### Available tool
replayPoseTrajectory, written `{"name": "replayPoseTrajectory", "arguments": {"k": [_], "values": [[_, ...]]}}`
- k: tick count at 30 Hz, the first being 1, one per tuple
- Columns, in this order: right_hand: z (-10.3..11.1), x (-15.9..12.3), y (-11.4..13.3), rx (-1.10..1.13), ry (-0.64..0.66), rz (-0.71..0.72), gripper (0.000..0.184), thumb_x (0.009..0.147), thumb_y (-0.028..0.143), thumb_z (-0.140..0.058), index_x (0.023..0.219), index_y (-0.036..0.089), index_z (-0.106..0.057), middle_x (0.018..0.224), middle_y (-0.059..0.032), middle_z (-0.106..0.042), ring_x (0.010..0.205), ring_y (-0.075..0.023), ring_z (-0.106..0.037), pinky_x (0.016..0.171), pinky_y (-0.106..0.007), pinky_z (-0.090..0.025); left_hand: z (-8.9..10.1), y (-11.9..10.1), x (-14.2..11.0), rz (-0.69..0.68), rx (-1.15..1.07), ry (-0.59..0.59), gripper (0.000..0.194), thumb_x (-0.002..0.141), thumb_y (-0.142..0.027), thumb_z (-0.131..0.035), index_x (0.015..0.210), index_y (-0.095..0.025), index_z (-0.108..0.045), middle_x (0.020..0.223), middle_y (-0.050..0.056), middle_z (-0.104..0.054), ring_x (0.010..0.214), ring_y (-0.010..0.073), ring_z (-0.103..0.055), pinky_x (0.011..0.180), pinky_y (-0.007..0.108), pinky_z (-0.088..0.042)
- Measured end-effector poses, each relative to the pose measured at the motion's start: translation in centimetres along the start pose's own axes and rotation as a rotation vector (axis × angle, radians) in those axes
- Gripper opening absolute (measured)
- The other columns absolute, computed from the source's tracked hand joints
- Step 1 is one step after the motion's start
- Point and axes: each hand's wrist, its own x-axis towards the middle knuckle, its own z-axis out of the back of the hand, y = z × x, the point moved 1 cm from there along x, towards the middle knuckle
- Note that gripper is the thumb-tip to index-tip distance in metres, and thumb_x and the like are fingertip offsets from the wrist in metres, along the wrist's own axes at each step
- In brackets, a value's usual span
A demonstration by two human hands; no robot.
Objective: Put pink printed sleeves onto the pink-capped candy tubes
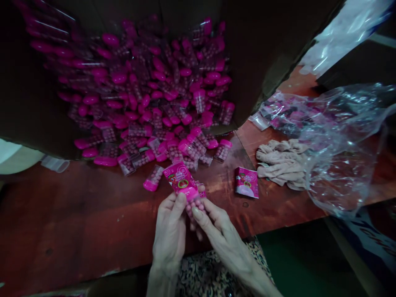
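A person's two bare hands meet in front of a large open box [256, 53], on the side of it nearest the person, above a worn reddish bench [93, 218]. Between them is a small clear jar [194, 203] filled with pale pink balls, its bright pink end pointing toward the box. A printed pink label [181, 177], showing a small cartoon figure and a green-edged oval, lies at that end. The left hand [170, 227] has its fingers narrowed on the jar's pink end, thumb beside the label. The right hand [219, 227] grips the clear part, its thumb over the balls; some of its fingers are hidden.

Inside the box, and spilling from its open front, is a heap of similar pink-capped jars [154, 90]. One loose jar [153, 178] lies just in front of the box, its pink cap toward the person. To the right of that open front, nearer the person, sits a small stack of pink labels [247, 182]. Farther right of the box are crumpled pale fabric gloves [283, 163], touching a clear plastic bag [343, 136] with pink pieces in its far part. A clear empty-looking tube [55, 163] lies by the box's left edge.
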Motion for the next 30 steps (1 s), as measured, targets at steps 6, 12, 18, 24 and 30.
{"name": "replayPoseTrajectory", "arguments": {"k": [6,12,18,24,30], "values": [[-0.1,-0.8,-0.6,-0.344,-0.098,0.057,0.032,0.093,0.042,-0.036,0.096,0.019,-0.057,0.08,-0.0057,-0.062,0.075,-0.0177,-0.057,0.071,-0.03,-0.048,0.6,0.1,-0.2,-0.078,0.055,-0.122,0.012,0.063,-0.023,-0.075,0.069,-0.013,-0.07,0.059,0.002,-0.067,0.05,0.009,-0.056,0.057,0.021,-0.05],[0.1,-2.0,-0.7,-0.47,-0.177,0.149,0.04,0.093,0.04,-0.034,0.121,0.017,-0.049,0.092,-0.0107,-0.064,0.079,-0.0204,-0.059,0.073,-0.032,-0.049,0.5,0.5,-0.3,-0.002,0.123,0.004,0.011,0.071,-0.023,-0.07,0.076,-0.014,-0.073,0.065,0.005,-0.07,0.057,0.0103,-0.059,0.061,0.021,-0.049],[0.7,-0.6,-0.1,-0.055,0.061,-0.044,0.033,0.093,0.043,-0.037,0.087,0.018,-0.058,0.07,-0.0003,-0.054,0.066,-0.0122,-0.05,0.062,-0.024,-0.043,1.4,0.3,-0.2,0.003,0.058,0.063,0.022,0.078,-0.031,-0.063,0.086,-0.014,-0.073,0.08,0.01,-0.073,0.078,0.0199,-0.065,0.071,0.03,-0.051],[-0.3,-0.2,-0.7,0.081,0.094,-0.066,0.032,0.092,0.042,-0.041,0.083,0.017,-0.057,0.067,0.0023,-0.05,0.063,-0.0101,-0.045,0.061,-0.023,-0.038,0.7,0.3,-0.4,-0.002,0.154,0.013,0.035,0.085,-0.038,-0.05,0.092,-0.01,-0.071,0.094,0.014,-0.071,0.086,0.0231,-0.065,0.071,0.031,-0.053],[-0.6,-1.5,-1.3,0.106,0.001,-0.13,0.032,0.09,0.045,-0.044,0.087,0.017,-0.06,0.071,0.0004,-0.052,0.068,-0.0129,-0.048,0.064,-0.024,-0.039,0.9,0.8,-0.7,-0.006,0.18,0.124,0.039,0.084,-0.042,-0.048,0.088,-0.011,-0.072,0.103,0.016,-0.069,0.104,0.0283,-0.059,0.086,0.037,-0.047]]}}
